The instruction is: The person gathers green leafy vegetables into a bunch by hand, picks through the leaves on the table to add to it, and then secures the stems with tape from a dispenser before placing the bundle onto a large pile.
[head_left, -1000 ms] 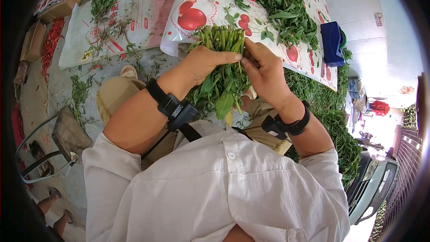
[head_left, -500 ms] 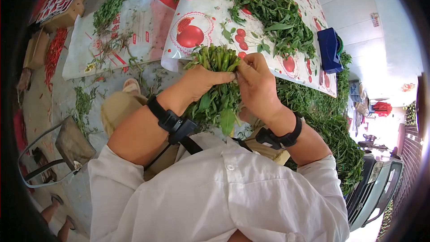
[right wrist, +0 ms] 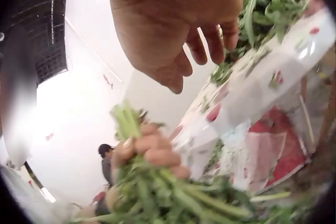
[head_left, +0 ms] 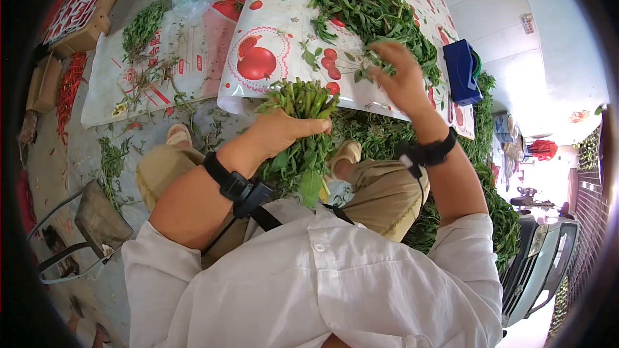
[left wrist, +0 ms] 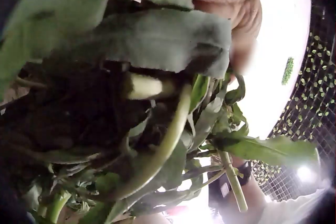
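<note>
My left hand (head_left: 284,134) grips a thick bunch of leafy green stems (head_left: 302,98), thumb across the front. The cut stem ends point up toward the table, and leaves hang below the fist. In the left wrist view, leaves (left wrist: 157,40) cover most of the hand. My right hand (head_left: 405,80) is apart from the bunch, raised over the table edge close to a loose pile of the same greens (head_left: 380,13). Its fingers (right wrist: 212,45) are loosely bent with nothing between them in the right wrist view.
The table wears a white fruit-print cover (head_left: 225,87). A blue holder with a green ring (head_left: 461,71) stands at its right edge. More greens (head_left: 496,212) heap on the floor at right. Left are a white sack (head_left: 97,106), red chillies (head_left: 69,90) and a metal-framed stool (head_left: 103,219).
My right hand has left the bunch and moved up and right toward the pile on the table. The left hand keeps its hold, with the bunch slightly lower in view.
</note>
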`<state>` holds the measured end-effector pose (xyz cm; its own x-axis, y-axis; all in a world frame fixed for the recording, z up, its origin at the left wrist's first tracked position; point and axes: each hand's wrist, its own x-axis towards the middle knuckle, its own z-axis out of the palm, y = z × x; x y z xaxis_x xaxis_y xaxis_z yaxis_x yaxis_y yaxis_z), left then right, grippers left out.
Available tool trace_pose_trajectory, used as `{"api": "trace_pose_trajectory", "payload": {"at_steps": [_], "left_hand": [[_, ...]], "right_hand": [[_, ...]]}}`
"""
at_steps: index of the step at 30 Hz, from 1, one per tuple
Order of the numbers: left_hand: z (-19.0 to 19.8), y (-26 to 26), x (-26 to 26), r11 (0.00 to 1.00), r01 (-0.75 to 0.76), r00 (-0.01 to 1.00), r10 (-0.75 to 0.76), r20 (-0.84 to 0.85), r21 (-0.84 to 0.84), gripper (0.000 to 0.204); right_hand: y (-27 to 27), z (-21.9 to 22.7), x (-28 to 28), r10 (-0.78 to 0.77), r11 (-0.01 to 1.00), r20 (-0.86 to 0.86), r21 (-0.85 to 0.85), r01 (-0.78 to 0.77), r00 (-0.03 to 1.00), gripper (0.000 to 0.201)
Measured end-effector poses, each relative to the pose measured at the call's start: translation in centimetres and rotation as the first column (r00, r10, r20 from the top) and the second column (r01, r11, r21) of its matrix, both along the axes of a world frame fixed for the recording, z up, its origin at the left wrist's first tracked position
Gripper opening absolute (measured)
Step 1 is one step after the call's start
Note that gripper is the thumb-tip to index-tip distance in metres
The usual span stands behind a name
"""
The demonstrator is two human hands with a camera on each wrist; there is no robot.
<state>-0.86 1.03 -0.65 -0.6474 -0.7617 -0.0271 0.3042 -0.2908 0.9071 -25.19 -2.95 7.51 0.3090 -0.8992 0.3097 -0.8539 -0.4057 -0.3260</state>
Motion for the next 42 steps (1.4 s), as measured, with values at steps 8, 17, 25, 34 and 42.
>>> {"api": "trace_pose_trajectory", "payload": {"at_steps": [8, 17, 25, 34, 42], "left_hand": [[-0.4, 0.1, -0.4, 0.999, -0.03, 0.991, 0.029, 0.132, 0.009, 0.028], [-0.7, -0.5, -0.6, 0.997, -0.067, 0.989, 0.072, 0.131, -0.045, 0.026], [-0.9, -0.4, -1.4, 0.997, -0.074, 0.986, 0.077, 0.149, -0.031, 0.025], [-1.0, -0.4, -1.6, 0.998, -0.059, 0.995, 0.061, 0.075, -0.032, 0.023], [-1.2, -0.7, -1.6, 0.996, -0.058, 0.993, 0.064, 0.098, -0.06, 0.024]], "right_hand": [[-5.9, -1.1, -6.3, -0.312, 0.943, -0.431, -0.253, 0.218, 0.847, 0.043], [-5.0, -0.7, -10.0, -0.489, 0.864, -0.248, -0.269, 0.425, 0.837, 0.036], [-2.9, -0.3, -16.4, -0.505, 0.817, 0.458, -0.019, 0.576, 0.732, 0.027], [-3.5, 2.9, -16.2, -0.272, 0.813, 0.775, -0.131, 0.567, 0.57, 0.028], [-3.8, 5.9, -9.3, -0.148, 0.733, 0.68, -0.412, 0.541, 0.718, 0.026]]}}
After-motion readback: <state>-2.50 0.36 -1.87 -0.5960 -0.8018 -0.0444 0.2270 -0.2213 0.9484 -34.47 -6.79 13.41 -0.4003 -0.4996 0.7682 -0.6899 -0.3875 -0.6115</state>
